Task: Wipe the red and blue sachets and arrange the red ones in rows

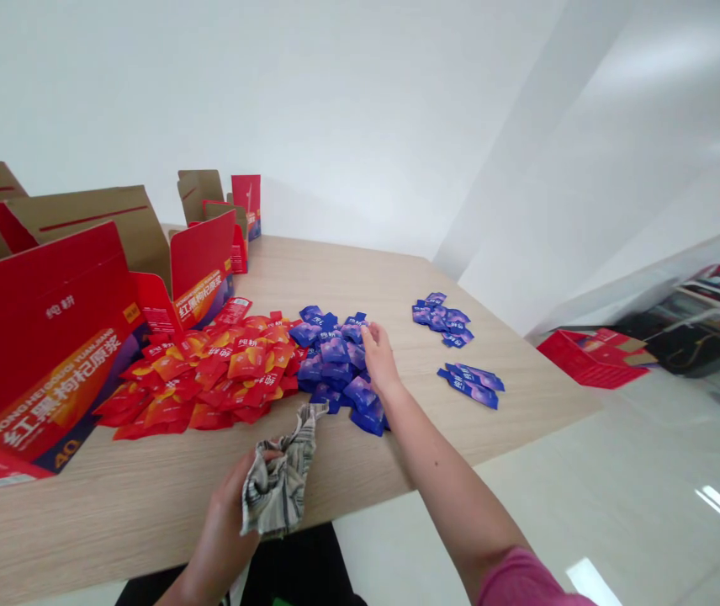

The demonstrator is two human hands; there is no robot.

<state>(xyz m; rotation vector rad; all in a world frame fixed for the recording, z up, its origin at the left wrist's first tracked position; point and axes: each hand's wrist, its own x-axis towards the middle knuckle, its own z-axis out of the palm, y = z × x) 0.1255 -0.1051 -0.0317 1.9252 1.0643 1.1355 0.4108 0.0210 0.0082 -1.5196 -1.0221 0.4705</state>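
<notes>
My left hand is closed around a crumpled striped cloth, held over the front edge of the table. My right hand reaches to the right side of a heap of blue sachets. Its thumb and forefinger close on a blue sachet at the heap's edge; the other fingers are partly hidden. A larger heap of red-orange sachets lies against the left side of the blue heap. Farther right lie a small cluster of blue sachets and a few blue sachets side by side.
Open red cartons with brown insides stand along the table's left, beside the red-orange heap. Behind them are a smaller open carton and an upright red box. Past the wooden table's right edge stands a red crate.
</notes>
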